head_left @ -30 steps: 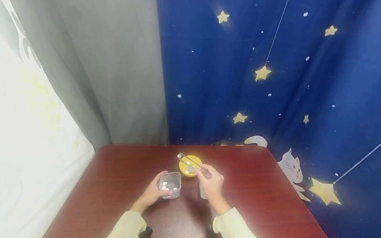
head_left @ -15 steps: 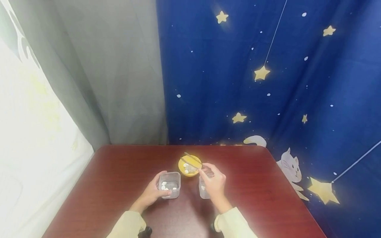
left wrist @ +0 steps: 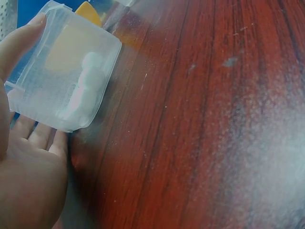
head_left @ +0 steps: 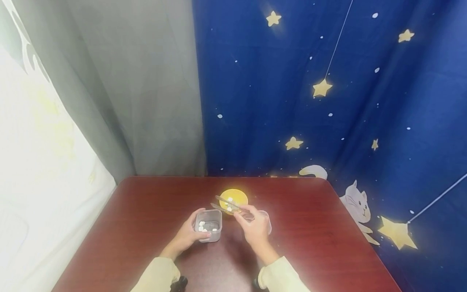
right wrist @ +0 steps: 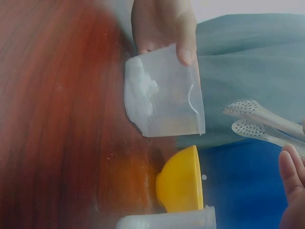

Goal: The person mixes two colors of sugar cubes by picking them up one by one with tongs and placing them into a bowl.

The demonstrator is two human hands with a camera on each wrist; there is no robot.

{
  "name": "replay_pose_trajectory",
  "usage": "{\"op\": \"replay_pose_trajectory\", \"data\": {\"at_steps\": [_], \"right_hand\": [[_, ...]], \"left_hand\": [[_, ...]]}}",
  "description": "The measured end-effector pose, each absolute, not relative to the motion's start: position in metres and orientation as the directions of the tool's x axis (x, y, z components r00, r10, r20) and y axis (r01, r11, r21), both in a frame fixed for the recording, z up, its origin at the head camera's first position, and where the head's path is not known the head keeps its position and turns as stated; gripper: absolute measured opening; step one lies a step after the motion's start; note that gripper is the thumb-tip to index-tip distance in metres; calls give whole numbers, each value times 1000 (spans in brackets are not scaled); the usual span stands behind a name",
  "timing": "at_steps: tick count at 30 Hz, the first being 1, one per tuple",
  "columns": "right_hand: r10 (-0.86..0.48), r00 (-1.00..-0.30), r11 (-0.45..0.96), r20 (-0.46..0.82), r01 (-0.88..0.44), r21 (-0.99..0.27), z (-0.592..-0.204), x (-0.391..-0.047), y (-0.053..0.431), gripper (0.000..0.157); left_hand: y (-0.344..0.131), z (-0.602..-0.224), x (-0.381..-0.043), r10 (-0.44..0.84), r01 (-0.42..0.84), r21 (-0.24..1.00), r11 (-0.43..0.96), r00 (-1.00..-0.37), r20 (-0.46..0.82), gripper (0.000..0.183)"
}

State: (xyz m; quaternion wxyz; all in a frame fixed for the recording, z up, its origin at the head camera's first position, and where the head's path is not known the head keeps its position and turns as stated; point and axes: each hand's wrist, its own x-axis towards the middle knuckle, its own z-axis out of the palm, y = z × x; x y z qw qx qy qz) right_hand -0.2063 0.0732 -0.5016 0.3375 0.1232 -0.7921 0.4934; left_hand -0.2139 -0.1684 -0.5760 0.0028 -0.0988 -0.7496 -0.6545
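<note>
My left hand holds a translucent square plastic container, thumb over the near side and fingers round the left. Several small white lumps lie in its bottom. Metal tongs are pinched in my right hand. Their perforated tips stand apart with nothing between them, just above the container's far rim in the head view. Behind sits a yellow bowl with several white lumps inside; the tongs overlap its near left part.
A second clear plastic container stands to the right, mostly hidden by my right hand. All rests on a dark red wood-grain table. A grey curtain and a blue starry curtain hang behind its far edge.
One second ago the tongs held a white lump at the bowl's far left; half a second ago their tips showed none. Since then they have swung toward the container in my left hand, which stays put.
</note>
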Motion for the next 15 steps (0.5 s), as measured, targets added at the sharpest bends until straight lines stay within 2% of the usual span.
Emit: {"op": "replay_pose_trajectory", "data": {"at_steps": [2,5,15], "right_hand": [[101,-731,408,675,-589,-698,-504,-207,72,27],[60,-750,307,658,-614,-727,-495,-199,67,26],[-2,-831,305,556,-530,-791,-515,-200,64,23]], "left_hand": [[-168,-576,-214,144,139,983,121,-982,122,92],[-168,-574,-213,140,121,986,111,-985,105,92],[-168,-576,-214,141,126,987,103,-984,111,92]]}}
